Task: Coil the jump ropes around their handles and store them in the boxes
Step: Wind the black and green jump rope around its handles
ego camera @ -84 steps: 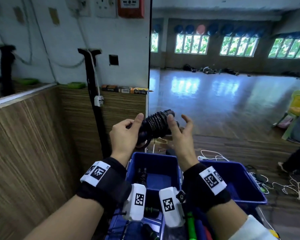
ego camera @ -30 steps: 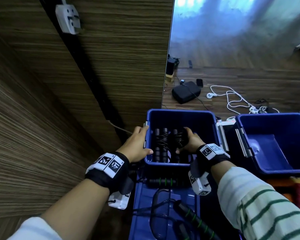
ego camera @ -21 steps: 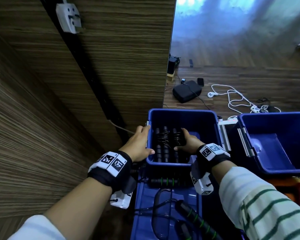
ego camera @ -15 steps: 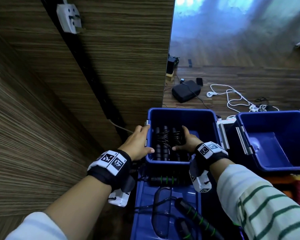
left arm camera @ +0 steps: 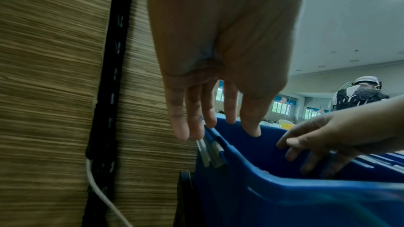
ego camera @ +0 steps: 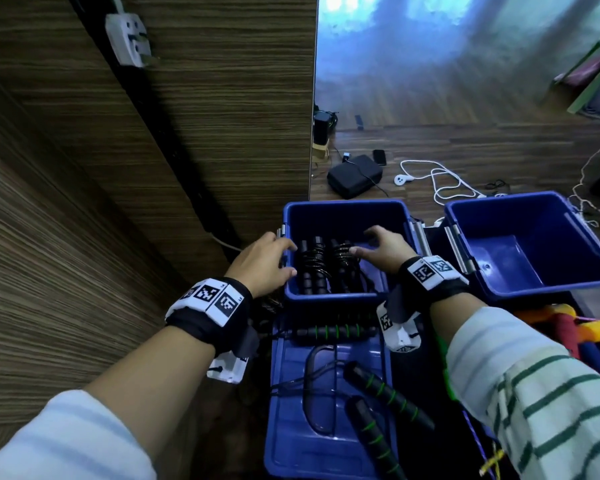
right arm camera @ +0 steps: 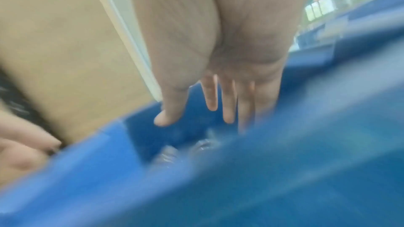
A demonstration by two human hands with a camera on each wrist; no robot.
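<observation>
A wood-grain panelled wall (ego camera: 84, 209) stands at far left. Beside it, the left hand (ego camera: 260, 263) rests with relaxed fingers on the left rim of a deep blue plastic box (ego camera: 329, 299), gripping nothing. Two black jump ropes coiled around their handles (ego camera: 328, 266) lie side by side inside. The right hand (ego camera: 385, 251) hovers over them, fingers spread and empty. A second blue plastic box (ego camera: 534, 282) sits at right.

Right hand (ego camera: 383, 252) off the coiled rope (ego camera: 343, 268) (fingers now spread), lifted.
</observation>
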